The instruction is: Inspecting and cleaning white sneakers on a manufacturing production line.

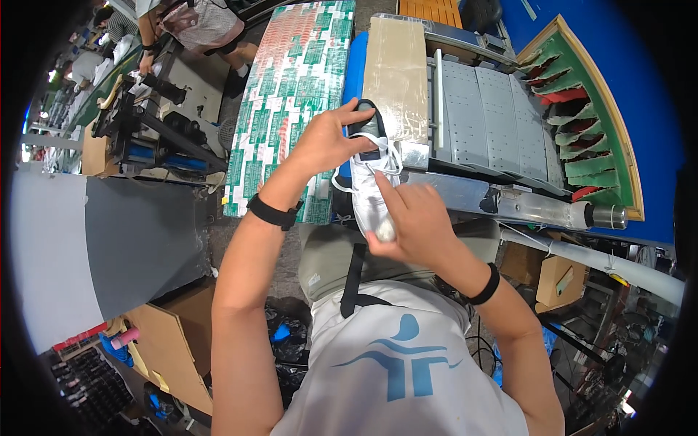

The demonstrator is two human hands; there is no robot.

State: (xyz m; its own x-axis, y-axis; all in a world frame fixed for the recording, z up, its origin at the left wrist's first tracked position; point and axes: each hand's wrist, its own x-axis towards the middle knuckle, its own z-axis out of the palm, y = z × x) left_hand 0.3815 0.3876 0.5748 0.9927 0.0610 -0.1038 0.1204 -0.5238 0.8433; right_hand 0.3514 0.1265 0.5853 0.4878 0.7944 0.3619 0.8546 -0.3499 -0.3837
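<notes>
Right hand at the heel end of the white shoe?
No, the right hand is at the toe end of the white shoe; the left hand is at the opposite end.

We cannot see the whole white shoe (366, 195): the right hand (420, 221) covers part of its side and toe, and the left hand (323, 142) hides some of its opening. The right hand's curled fingers are partly lost to us beneath it. At the upper left, the top edge cuts off the co-worker (200, 27); at the upper middle, it crops the taped board (291, 94) and the orange slats (430, 10). At the lower left, we find the dark clutter (83, 385) too small to tell.
</notes>
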